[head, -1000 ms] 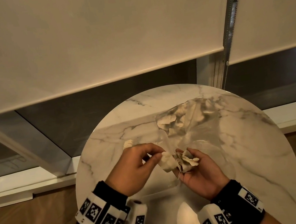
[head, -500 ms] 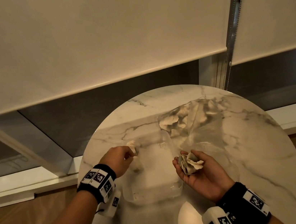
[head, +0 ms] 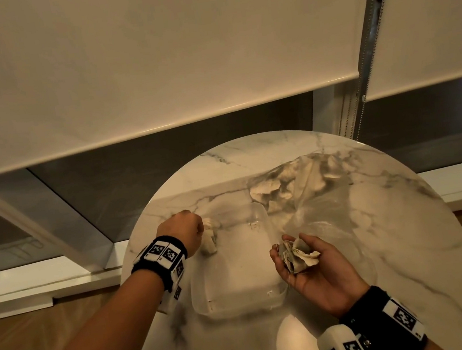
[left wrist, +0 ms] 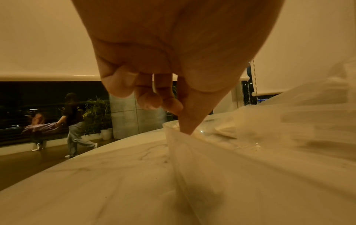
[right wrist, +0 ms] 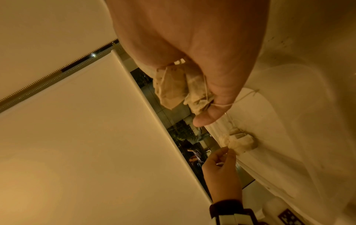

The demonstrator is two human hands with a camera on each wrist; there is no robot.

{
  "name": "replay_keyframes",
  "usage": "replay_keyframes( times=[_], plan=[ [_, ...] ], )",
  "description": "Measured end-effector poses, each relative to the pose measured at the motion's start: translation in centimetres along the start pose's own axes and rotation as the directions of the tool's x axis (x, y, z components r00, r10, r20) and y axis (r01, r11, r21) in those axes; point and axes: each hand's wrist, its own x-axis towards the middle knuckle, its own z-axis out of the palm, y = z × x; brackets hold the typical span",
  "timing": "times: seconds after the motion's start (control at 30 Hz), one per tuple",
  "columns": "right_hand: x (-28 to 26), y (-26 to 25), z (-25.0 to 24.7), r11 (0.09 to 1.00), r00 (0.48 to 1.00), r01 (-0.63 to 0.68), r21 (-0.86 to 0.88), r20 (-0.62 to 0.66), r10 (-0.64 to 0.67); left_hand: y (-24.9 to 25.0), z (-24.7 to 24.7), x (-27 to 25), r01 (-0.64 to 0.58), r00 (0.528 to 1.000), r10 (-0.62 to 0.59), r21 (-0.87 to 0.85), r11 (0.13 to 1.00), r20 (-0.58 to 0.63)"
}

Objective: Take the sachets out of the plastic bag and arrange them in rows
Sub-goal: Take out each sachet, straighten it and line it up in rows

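Note:
My right hand (head: 302,256) lies palm up over the round marble table (head: 408,239), its fingers curled round a bunch of pale stringed sachets (head: 297,254). In the right wrist view the thumb presses that bunch (right wrist: 171,89). My left hand (head: 194,229) reaches to the left wall of a clear tub (head: 241,305), where two sachets (head: 209,238) lie one behind the other. Its thumb and forefinger (right wrist: 228,152) pinch the edge of the far sachet (right wrist: 242,143). The crumpled plastic bag (head: 315,202) lies behind the tub with more sachets (head: 264,192) inside.
The table's round edge drops to a wooden floor on the left and right. A window with roller blinds stands just behind it, and a bead chain (head: 364,39) hangs at the right. Bare marble shows to the right of the bag.
My left hand took one sachet from the bunch in my right hand and carried it left to the tub's left side. The right hand kept its bunch and barely moved.

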Motion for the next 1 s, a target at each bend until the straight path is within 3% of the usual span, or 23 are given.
replay_keyframes(
  times=[0.3, 0.57, 0.77, 0.87, 1.0],
  plan=[
    [0.0, 0.1, -0.1, 1.000, 1.000, -0.019, -0.010, 0.012, 0.019, -0.1, 0.3, 0.3, 0.025, 1.000, -0.025, -0.041, 0.999, -0.004],
    [0.2, 0.2, -0.2, 0.999, 0.998, -0.042, -0.022, 0.055, 0.044, 0.3, -0.8, -1.3, 0.005, 0.995, -0.031, -0.258, 0.966, -0.098],
    [0.2, 0.4, -0.1, 0.997, 0.992, -0.072, -0.039, 0.097, 0.075, 5.3, -2.5, -7.4, -0.248, 0.964, 0.139, -0.578, 0.777, -0.227],
    [-0.1, 0.4, -0.2, 0.997, 0.991, -0.049, -0.056, 0.123, 0.056, 7.8, -2.8, -10.4, -0.359, 0.933, 0.233, -0.648, 0.672, -0.275],
    [-0.4, 0.8, -0.1, 0.995, 0.987, -0.049, -0.087, 0.151, 0.061, 9.2, -2.3, -12.2, -0.450, 0.893, 0.278, -0.662, 0.599, -0.355]
  ],
)
